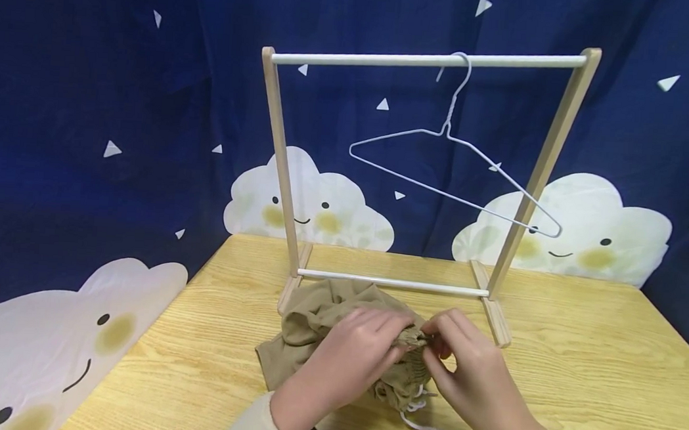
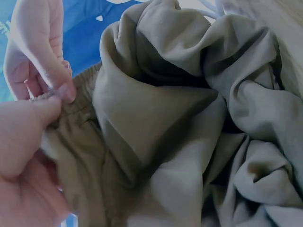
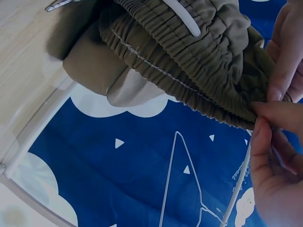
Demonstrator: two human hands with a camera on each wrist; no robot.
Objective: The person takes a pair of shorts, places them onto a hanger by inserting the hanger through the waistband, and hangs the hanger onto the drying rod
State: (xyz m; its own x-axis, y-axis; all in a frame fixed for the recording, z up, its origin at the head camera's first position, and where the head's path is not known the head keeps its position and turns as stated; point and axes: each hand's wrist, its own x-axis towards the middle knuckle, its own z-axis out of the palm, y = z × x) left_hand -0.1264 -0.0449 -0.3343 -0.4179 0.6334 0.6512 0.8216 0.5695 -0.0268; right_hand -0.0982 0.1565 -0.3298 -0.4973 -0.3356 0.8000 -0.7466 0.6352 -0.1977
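My left hand point(image 1: 350, 353) and right hand point(image 1: 483, 365) fingers pinch the khaki garment point(image 1: 320, 319) at its waistband point(image 3: 175, 80); work seems early: garment crumpled, hanger point(image 1: 452, 196) bare.

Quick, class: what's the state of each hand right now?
Left hand: closed, holding the khaki garment's gathered waistband.
Right hand: closed, pinching the same waistband.

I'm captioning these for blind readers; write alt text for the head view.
A person's left-hand grip and right-hand grip pinch the gathered edge of a crumpled khaki garment on a wood-grain table. Behind it, a bare hanger hangs from a rack against a blue backdrop.
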